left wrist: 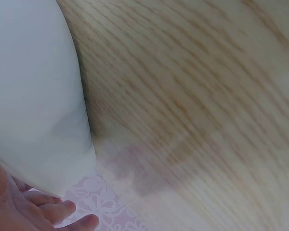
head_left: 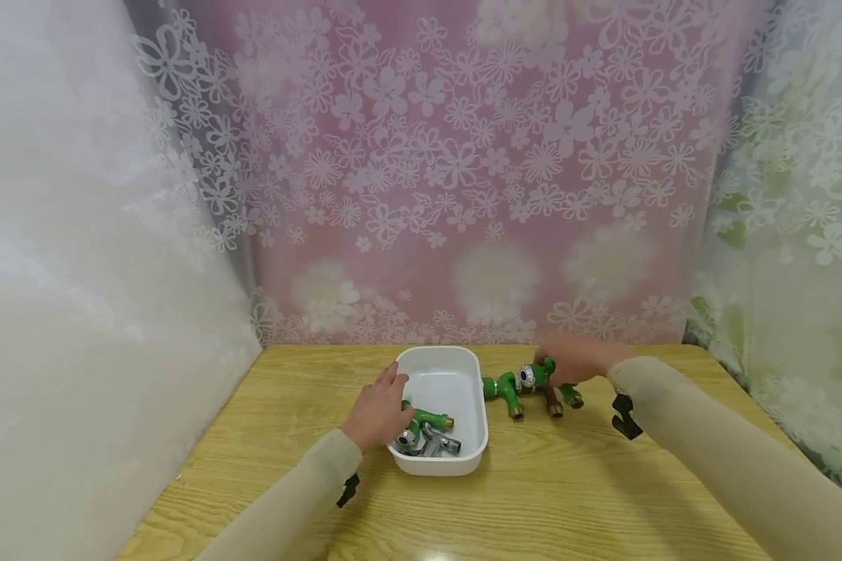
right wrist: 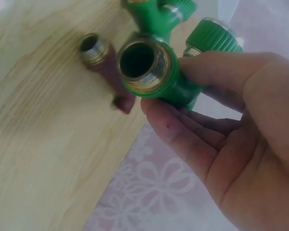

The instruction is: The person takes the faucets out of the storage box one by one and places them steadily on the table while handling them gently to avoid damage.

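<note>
In the right wrist view my right hand grips a green tap between thumb and fingers, its brass threaded mouth facing the camera. From the head view, that hand is over the table, right of a white tub. Directly beside it are a brown tap and another green tap. My left hand rests on the tub's left rim, its fingers extended. Inside the tub, near its front, lie a green tap and chrome tap pieces, partly covered by that hand.
The wooden table carries the tub near its middle. A pink flowered curtain hangs along the back edge, with pale sheets at the left side and a flowered one at the right.
</note>
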The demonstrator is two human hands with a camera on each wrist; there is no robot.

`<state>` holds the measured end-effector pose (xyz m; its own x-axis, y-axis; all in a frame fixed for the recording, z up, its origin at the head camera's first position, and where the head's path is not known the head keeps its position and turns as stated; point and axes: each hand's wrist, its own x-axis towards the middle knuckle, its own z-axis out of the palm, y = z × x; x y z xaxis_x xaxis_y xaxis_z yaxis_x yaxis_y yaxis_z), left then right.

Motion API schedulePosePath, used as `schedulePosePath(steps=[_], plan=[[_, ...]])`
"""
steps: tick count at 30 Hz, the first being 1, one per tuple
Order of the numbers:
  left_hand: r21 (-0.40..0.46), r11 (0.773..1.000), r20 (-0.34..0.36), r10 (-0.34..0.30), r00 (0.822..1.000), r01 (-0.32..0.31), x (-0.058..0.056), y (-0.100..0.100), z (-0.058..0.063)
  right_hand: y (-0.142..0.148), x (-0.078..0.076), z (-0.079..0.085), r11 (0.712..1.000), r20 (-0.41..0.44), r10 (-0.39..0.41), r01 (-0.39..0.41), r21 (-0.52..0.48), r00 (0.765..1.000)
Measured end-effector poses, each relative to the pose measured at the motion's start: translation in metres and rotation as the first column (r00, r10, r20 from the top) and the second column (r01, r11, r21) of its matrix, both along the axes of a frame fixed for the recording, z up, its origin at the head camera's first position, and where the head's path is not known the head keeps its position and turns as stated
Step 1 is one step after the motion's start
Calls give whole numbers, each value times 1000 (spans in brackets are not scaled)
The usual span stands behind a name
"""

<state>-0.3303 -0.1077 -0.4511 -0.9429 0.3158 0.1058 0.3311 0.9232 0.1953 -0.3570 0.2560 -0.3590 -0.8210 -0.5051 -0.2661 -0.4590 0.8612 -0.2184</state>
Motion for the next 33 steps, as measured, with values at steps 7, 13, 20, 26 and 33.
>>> schedulePosePath(steps=[7, 13, 20, 26, 33], plan=[[11, 1000, 3, -9, 1000, 9, 0, -1, -1, 18, -2, -13, 997, 51, -53, 55, -48, 997], [15, 1000, 3, -19, 1000, 19, 0, -1, 0, 35, -4, -24, 989, 83, -68, 78, -125, 994], [18, 1000, 9, -14, 1000, 14, 0, 0, 0, 54, -7, -35, 988, 65, -91, 98, -120, 994], [12, 1000, 7, -11, 1000, 11, 1, 0, -1, 65, -8, -43, 986, 58, -125, 130, -107, 991], [3, 1000, -3, -20, 1000, 20, 1, 0, 0, 71, -14, -57, 985, 39, -144, 147, -88, 989]])
